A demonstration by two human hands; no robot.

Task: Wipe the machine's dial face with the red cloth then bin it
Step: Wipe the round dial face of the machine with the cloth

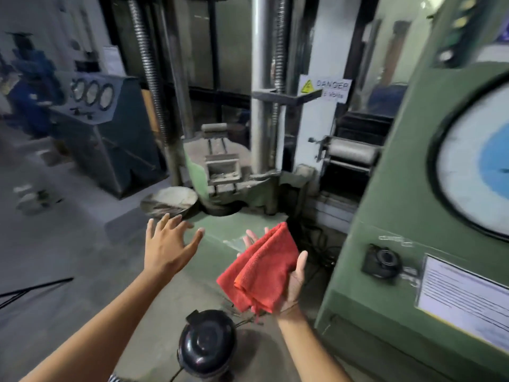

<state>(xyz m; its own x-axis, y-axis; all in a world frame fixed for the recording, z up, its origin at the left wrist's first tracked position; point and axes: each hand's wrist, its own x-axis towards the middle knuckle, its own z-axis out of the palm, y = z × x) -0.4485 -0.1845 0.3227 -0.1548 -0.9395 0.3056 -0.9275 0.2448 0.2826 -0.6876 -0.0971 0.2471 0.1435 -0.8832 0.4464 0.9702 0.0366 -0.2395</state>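
A folded red cloth (261, 268) lies across the upturned palm of my right hand (296, 282), low in the middle of the view, with the thumb along its right edge. My left hand (168, 244) hovers to the left of it, palm down, fingers spread, holding nothing. The machine's large round dial face (465, 175), white with a blue centre and a black rim, sits on the green cabinet (385, 216) at the right, partly cut off by the frame edge. A black domed bin lid (206, 344) shows on the floor just below my hands.
Straight ahead stands a tall press frame with steel columns (260, 78) and a danger sign (325, 88). A metal pan (169, 201) rests on the floor by its base. A blue console with three gauges (92, 92) stands at left, with a person in blue (30, 86) beyond it.
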